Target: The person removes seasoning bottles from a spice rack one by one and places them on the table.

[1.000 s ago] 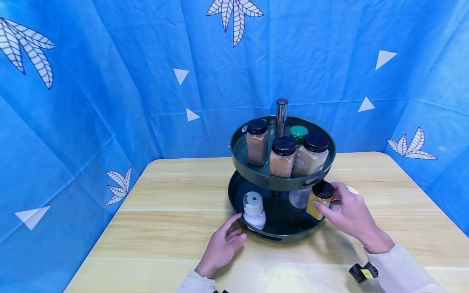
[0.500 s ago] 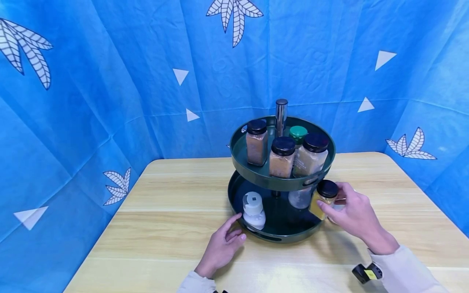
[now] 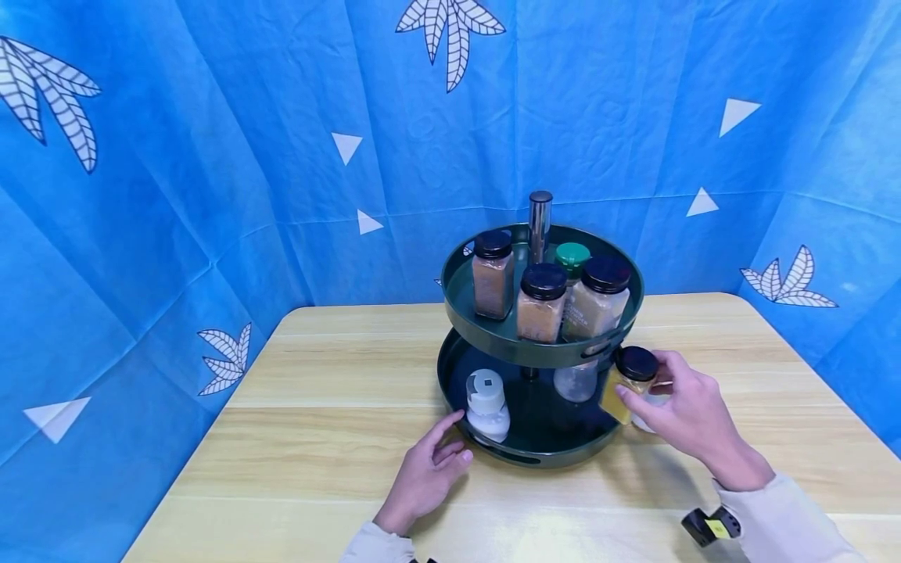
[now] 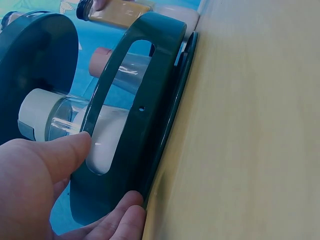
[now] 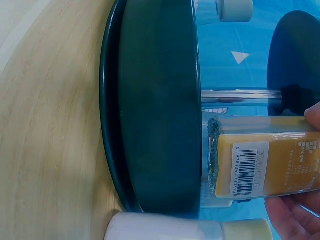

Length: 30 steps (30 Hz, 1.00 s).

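My right hand (image 3: 693,410) holds a square spice jar (image 3: 622,395) of yellow powder with a black lid, thumb on one side and fingers on the other. The jar overlaps the right rim of the lower tray in the head view; its barcode label (image 5: 248,169) shows in the right wrist view. My left hand (image 3: 425,473) rests against the left front of the dark green two-tier turntable (image 3: 542,457). Its thumb (image 4: 77,150) touches the bar over the handle slot, its other fingertips lower on the wall. Inside stands a white-capped bottle (image 3: 488,407) of white contents.
A clear bottle with a pink cap (image 4: 100,62) stands in the lower tray. The upper tray (image 3: 464,324) carries several spice jars, one green-capped (image 3: 572,256), around a chrome post (image 3: 540,227). A white bottle (image 5: 160,227) stands on the table just right of the turntable.
My right hand has drawn the yellow spice jar to the right, from the lower tray's right side outward. The left hand and turntable have stayed in place.
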Available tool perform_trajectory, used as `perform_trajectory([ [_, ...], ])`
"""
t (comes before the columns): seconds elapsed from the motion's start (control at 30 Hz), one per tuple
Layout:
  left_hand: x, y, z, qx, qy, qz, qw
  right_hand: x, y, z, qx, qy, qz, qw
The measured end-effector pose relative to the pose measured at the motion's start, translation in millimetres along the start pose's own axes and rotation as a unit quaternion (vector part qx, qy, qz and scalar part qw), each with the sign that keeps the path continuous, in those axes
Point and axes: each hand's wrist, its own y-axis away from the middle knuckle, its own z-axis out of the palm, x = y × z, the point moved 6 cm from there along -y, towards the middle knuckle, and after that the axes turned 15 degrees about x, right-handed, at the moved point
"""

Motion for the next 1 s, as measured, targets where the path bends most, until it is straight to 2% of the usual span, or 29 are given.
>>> perform_trajectory([
  [1.0, -2.9, -1.9, 0.2, 0.002, 0.003, -0.007, 1.0000, 7.6, 4.3, -8.2, -0.001, 0.008, 0.023, 1.000],
])
